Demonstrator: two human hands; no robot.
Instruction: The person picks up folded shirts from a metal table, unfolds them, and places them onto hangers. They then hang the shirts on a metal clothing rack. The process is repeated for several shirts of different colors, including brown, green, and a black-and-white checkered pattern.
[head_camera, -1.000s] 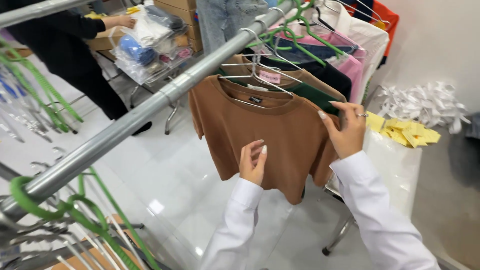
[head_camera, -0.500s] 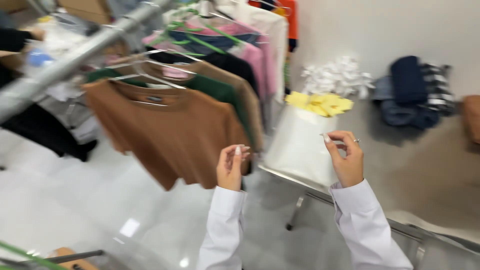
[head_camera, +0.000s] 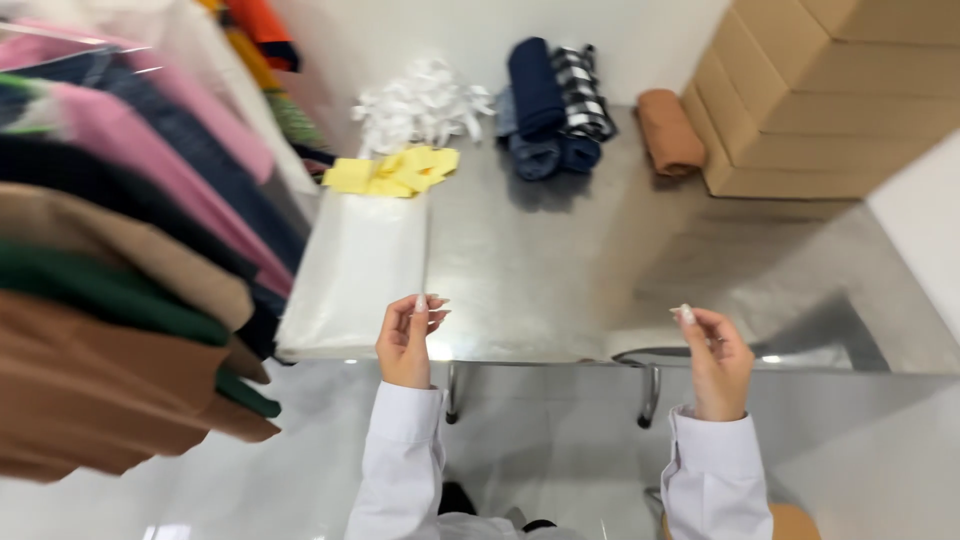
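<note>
My left hand (head_camera: 408, 338) and my right hand (head_camera: 714, 358) are raised side by side in front of a steel table (head_camera: 560, 270), both in white sleeves. The fingers of each hand are loosely curled and apart, and I see nothing held in either. The left hand hovers at the near edge of a stack of clear flat bags (head_camera: 358, 268) on the table. The right hand hangs over the table's front edge, away from any object.
Hanging shirts (head_camera: 110, 300) in brown, green, pink and navy fill the left. On the table lie yellow tags (head_camera: 392, 172), white strips (head_camera: 422, 102), folded navy and checked clothes (head_camera: 555, 105) and an orange-brown roll (head_camera: 668, 130). Cardboard boxes (head_camera: 830, 90) stand at the back right.
The view has swung right from the clothes rail to the steel table. My hands have left the brown shirt and now hang apart over the table's front edge.
</note>
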